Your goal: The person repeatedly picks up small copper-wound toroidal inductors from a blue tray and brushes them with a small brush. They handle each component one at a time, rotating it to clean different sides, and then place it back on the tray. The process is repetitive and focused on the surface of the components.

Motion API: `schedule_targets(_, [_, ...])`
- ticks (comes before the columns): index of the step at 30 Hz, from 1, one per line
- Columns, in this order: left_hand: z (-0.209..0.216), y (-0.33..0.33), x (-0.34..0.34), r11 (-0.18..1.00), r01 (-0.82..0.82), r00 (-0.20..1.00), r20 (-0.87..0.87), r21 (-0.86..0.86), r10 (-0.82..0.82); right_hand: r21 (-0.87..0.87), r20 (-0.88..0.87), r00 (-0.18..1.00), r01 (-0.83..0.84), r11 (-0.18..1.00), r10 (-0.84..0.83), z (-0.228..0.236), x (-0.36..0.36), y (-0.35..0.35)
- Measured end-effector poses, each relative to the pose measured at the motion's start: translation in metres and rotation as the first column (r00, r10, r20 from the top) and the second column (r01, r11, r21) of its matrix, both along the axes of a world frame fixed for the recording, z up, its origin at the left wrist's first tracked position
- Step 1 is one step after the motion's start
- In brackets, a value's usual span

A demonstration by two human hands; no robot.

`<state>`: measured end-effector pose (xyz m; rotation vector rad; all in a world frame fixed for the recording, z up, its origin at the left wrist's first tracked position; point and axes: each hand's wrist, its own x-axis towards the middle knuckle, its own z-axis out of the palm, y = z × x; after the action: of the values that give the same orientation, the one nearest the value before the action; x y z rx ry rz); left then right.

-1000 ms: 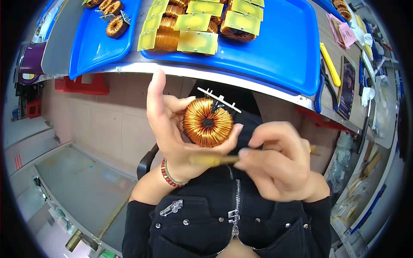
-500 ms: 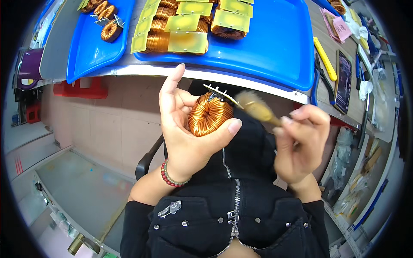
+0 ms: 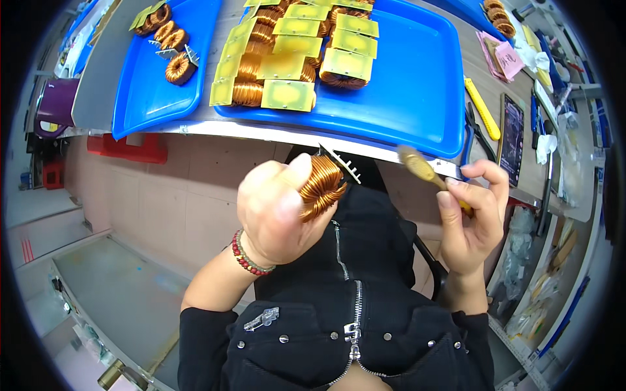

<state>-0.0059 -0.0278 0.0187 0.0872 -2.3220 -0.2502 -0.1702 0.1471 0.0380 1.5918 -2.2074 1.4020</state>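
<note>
My left hand [image 3: 277, 212] grips a copper-wound toroidal coil [image 3: 321, 188] by its side, in front of the bench edge. A thin board with metal pins [image 3: 343, 164] is attached to the coil's upper right. In my right hand [image 3: 475, 215] a small brush [image 3: 420, 167] is pinched between thumb and fingers. Its bristle end points up and left, apart from the coil. Beyond my hands, a large blue tray [image 3: 417, 85] bears rows of similar coils topped with yellow-green boards [image 3: 287, 95].
A smaller blue tray [image 3: 140, 98] with several coils stands at the left. To the right lie a yellow utility knife [image 3: 482, 109], pliers [image 3: 479, 133], a phone [image 3: 512, 140] and pink paper slips [image 3: 505, 58]. A purple mug [image 3: 57, 104] is at far left.
My left hand has turned the coil over, so its board now slants down to the right. The brush has moved right, away from the board.
</note>
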Motion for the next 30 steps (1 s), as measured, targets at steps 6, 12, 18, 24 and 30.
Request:
schedule_targets(6, [-0.010,-0.009,-0.008,0.957,0.094,0.963,-0.219,-0.274,-0.157,0.208,-0.036,0.975,-0.208,0.956,0.220,0.047,0.014,-0.039])
schedule_targets(12, [-0.011,-0.026,0.001,0.933,-0.095,0.957,-0.289,-0.347,-0.009,0.618,-0.107,0.976,-0.086,0.781,0.191,0.043,0.005,-0.006])
schedule_targets(18, [-0.004,-0.019,-0.007,0.927,0.036,0.967,-0.220,-0.372,-0.126,0.198,0.266,0.964,-0.040,0.979,-0.014,0.033,-0.001,0.004])
schedule_targets(24, [0.006,-0.013,-0.013,0.977,0.101,0.974,-0.184,-0.187,-0.136,-0.087,0.631,0.747,-0.201,0.976,0.210,0.007,-0.007,-0.007])
schedule_targets(30, [0.016,-0.005,-0.015,0.995,0.090,0.992,-0.083,-0.038,-0.093,-0.238,0.954,0.107,-0.303,0.923,0.281,0.001,0.013,-0.040])
